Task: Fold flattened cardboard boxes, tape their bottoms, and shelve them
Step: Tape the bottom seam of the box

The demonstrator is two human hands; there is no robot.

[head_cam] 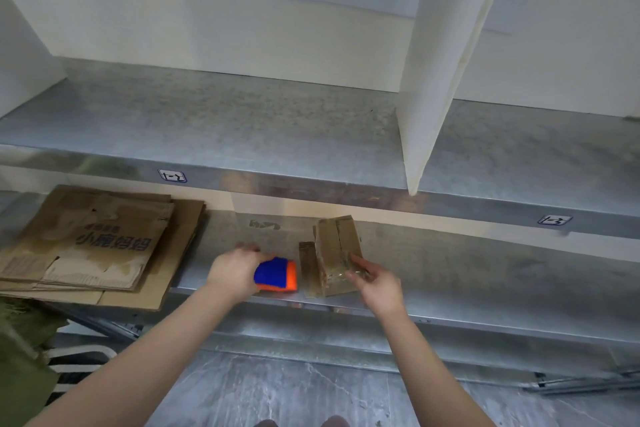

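A small folded cardboard box point(334, 253) lies on the lower metal shelf point(467, 274), its taped bottom facing me and one flap sticking out on its left. My right hand point(377, 284) holds the box's near right corner, fingers on the clear tape. My left hand point(235, 270) grips a blue and orange tape dispenser point(277, 276) just left of the box, near the shelf's front edge. A stack of flattened cardboard boxes point(93, 246) lies at the shelf's left end.
The upper metal shelf point(242, 128) holds only a white upright divider point(436, 80) at centre right. White panels back both shelves. An olive bag point(20, 357) sits on the floor at lower left. Grey marbled floor point(311, 392) lies below.
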